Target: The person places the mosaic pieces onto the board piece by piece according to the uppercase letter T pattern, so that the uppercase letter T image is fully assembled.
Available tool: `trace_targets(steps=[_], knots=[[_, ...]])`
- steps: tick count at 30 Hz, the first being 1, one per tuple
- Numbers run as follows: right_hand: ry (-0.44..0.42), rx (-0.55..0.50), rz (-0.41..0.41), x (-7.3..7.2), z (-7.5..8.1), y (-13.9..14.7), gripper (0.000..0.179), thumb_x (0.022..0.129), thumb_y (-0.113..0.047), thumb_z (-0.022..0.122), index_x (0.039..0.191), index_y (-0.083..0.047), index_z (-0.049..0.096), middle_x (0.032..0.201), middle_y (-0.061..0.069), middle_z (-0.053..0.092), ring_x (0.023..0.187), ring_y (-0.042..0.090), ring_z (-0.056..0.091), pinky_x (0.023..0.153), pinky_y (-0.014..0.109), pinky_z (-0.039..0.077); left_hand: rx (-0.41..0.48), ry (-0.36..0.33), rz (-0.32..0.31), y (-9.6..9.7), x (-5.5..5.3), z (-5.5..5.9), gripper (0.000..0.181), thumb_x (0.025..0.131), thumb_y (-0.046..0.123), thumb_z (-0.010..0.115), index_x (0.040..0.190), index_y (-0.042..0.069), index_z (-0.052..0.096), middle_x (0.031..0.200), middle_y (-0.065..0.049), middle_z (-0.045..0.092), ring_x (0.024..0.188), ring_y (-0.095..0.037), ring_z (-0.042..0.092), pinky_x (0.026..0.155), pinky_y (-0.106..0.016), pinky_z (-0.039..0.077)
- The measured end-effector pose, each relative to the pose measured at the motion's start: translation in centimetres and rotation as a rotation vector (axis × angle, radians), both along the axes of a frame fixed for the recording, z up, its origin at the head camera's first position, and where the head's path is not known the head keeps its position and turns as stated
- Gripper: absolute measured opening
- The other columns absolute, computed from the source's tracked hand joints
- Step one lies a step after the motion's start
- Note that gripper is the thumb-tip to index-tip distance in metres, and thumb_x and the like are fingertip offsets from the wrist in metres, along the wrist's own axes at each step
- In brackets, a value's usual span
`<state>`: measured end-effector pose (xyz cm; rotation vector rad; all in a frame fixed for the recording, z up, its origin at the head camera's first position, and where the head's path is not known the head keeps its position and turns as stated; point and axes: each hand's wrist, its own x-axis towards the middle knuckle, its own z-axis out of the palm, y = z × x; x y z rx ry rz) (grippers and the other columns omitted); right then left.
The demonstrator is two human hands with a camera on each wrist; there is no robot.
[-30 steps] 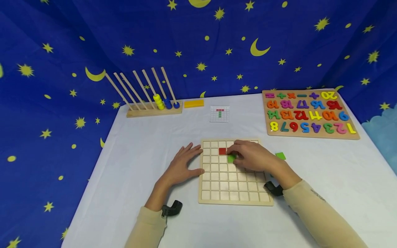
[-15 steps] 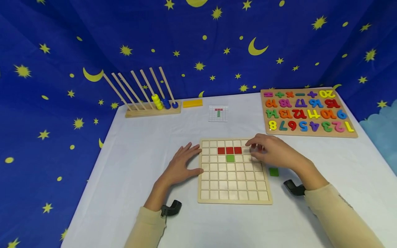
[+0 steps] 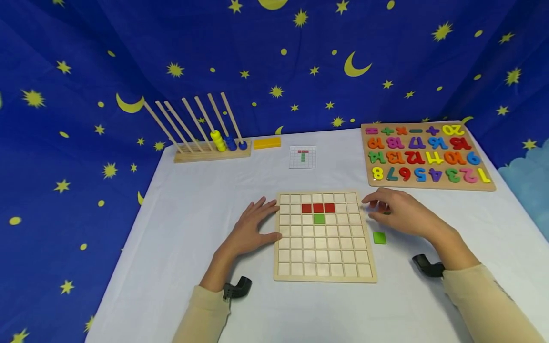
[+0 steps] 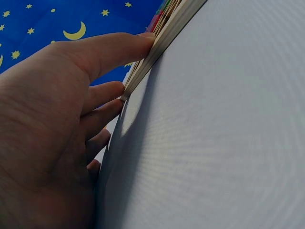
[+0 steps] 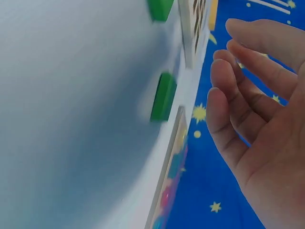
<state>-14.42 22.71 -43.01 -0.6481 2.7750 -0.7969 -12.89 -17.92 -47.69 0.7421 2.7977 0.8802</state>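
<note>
A wooden grid board [image 3: 296,257] lies on the table with a row of three red tiles [image 3: 318,208] set in it. One green tile [image 3: 319,218] sits below the middle red one. My left hand [image 3: 249,231] rests at the board's left side, thumb and fingertips touching its edge, as the left wrist view shows too. Just past the board's right edge my right hand [image 3: 401,212] hovers, fingers loosely bent and holding nothing. Two loose green tiles lie on the table near it: one [image 3: 379,237] in plain sight, the other [image 5: 164,97] mostly hidden by the hand in the head view.
Behind the board lies a pattern card [image 3: 302,157] with a red and green T. A bead stacker with pegs [image 3: 212,151] and a yellow block [image 3: 267,143] stand at the back left. A number puzzle board [image 3: 431,183] is at the back right.
My right hand has let go of a red tile in the grid and moved right, off the board. Three red tiles now show in the row. The left hand has stayed put.
</note>
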Motion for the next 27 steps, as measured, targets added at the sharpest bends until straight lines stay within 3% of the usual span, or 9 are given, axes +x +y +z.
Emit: trace_targets(steps=[10, 21, 27], knots=[[-0.003, 0.034, -0.038, 0.4, -0.6, 2.2, 0.033, 0.083, -0.015, 0.076, 0.115, -0.01, 0.068, 0.101, 0.001, 0.064, 0.081, 0.016, 0.054, 0.074, 0.036, 0.05, -0.003, -0.004, 0.001, 0.1, 0.0, 0.1, 0.076, 0.081, 0.053, 0.071, 0.145, 0.021, 0.045, 0.152, 0.009, 0.033, 0.144, -0.015, 0.012, 0.117, -0.035, 0.004], [-0.014, 0.069, -0.057, 0.5, -1.2, 3.4, 0.033, 0.081, -0.015, 0.077, 0.113, -0.01, 0.07, 0.09, 0.0, 0.058, 0.078, 0.018, 0.049, 0.066, 0.032, 0.045, -0.008, -0.007, 0.005, 0.0, 0.0, 0.0, 0.076, 0.081, 0.053, 0.071, 0.145, 0.021, 0.044, 0.152, 0.009, 0.033, 0.144, -0.014, 0.011, 0.117, -0.034, 0.003], [-0.035, 0.084, -0.06, 0.5, -1.5, 3.6, 0.031, 0.079, -0.006, 0.074, 0.109, -0.011, 0.071, 0.091, 0.001, 0.056, 0.078, 0.019, 0.049, 0.067, 0.033, 0.045, 0.0, -0.001, -0.001, 0.1, 0.1, 0.1, 0.076, 0.082, 0.053, 0.071, 0.145, 0.02, 0.045, 0.152, 0.008, 0.034, 0.144, -0.016, 0.012, 0.117, -0.035, 0.004]])
